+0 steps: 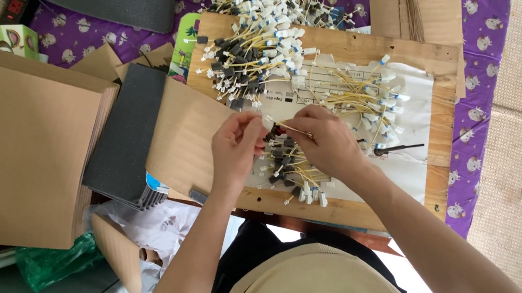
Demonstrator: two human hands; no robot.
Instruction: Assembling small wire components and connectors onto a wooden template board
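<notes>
Over the near edge of the wooden board (358,49), the left hand (235,149) pinched a small white connector (268,122) between fingertips, while the right hand (326,139) closed on the thin yellow wire (294,130) running from it. Just below both hands lay a small heap of wired pieces (294,173). Toward the board's far edge sat a larger pile of the same parts (258,44), with a cardboard sheet (185,138) at its left edge.

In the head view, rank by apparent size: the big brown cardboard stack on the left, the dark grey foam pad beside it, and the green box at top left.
1. Brown cardboard stack, clearly largest.
2. Dark grey foam pad, partly covered by cardboard, so its full extent is unsure.
3. Green box, smallest.
</notes>
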